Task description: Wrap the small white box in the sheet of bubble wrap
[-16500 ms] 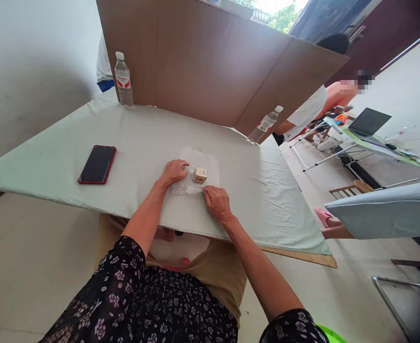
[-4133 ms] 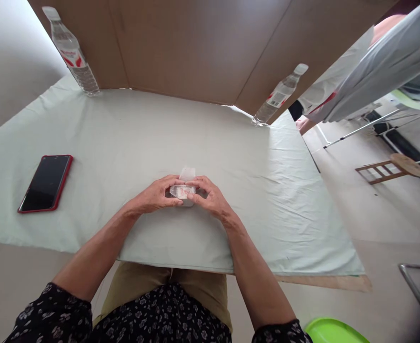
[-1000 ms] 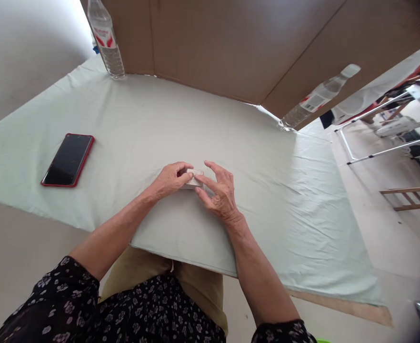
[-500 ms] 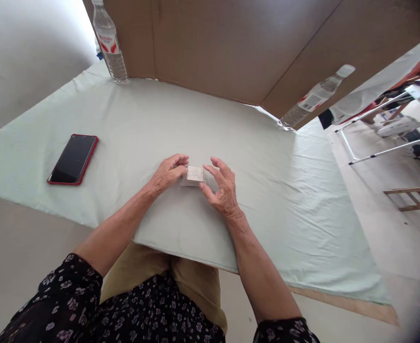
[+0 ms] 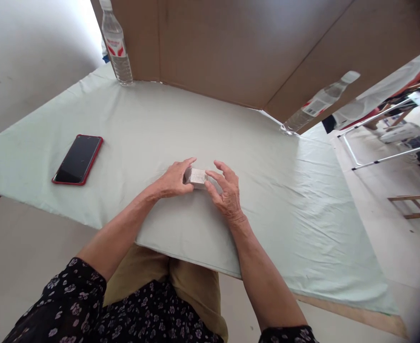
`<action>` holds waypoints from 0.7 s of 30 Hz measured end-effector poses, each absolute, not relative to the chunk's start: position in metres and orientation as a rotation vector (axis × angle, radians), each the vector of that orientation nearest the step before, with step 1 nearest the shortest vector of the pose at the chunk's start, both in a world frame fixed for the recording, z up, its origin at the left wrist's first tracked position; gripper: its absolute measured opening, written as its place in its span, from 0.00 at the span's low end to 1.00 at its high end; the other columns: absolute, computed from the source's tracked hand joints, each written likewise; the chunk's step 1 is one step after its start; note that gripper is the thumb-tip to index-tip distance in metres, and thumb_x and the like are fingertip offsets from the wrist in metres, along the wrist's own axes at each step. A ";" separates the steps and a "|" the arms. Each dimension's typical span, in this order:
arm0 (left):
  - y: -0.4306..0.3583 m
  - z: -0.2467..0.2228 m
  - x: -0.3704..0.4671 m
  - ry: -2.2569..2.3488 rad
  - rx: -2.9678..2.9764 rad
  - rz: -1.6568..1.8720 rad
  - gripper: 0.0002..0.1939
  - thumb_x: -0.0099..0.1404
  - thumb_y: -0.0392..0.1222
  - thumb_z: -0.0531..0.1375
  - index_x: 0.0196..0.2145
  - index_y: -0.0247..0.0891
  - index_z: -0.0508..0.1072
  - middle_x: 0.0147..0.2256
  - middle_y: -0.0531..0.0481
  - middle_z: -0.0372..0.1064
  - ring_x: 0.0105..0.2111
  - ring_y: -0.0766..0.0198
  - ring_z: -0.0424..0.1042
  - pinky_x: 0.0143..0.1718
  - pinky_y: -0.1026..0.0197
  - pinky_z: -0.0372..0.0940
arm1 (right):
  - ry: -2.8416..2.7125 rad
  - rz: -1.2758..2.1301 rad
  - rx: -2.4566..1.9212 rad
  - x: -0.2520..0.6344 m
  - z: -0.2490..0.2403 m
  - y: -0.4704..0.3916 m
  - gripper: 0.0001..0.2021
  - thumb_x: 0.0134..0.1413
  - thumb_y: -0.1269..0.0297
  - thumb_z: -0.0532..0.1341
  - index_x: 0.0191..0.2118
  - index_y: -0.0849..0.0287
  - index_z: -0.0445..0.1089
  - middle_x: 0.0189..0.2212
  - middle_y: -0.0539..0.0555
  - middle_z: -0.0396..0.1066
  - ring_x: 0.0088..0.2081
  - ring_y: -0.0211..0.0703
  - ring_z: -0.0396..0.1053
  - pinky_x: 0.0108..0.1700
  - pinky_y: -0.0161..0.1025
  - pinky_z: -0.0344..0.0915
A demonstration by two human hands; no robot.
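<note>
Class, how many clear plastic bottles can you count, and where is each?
2. One clear plastic bottle stands at the far left of the pale green tablecloth, the other bottle at its far right, both by the brown cardboard panel. More may hide behind it.

A table [image 5: 374, 314] under a pale green cloth [image 5: 285, 200], wrinkled toward the right
On the cloth lie a dark phone [image 5: 78, 159] in a red case, at the left, and a small pale box [image 5: 198, 176] near the front edge, its wrapping hard to make out; two clear bottles [image 5: 117, 52] stand at the back, against brown cardboard [image 5: 231, 47].
</note>
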State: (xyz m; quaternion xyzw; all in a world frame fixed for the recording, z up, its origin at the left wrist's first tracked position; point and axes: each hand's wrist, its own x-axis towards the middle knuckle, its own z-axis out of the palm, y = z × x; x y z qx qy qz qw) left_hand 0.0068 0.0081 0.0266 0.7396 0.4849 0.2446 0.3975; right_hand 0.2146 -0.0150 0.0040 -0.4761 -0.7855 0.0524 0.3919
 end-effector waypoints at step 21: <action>0.011 0.007 0.018 1.016 1.975 0.943 0.45 0.53 0.37 0.58 0.69 0.38 0.50 0.61 0.37 0.61 0.58 0.50 0.62 0.57 0.49 0.62 | -2.143 -0.270 -1.218 0.201 0.046 0.021 0.09 0.65 0.68 0.53 0.36 0.57 0.70 0.53 0.60 0.74 0.51 0.46 0.73 0.54 0.46 0.59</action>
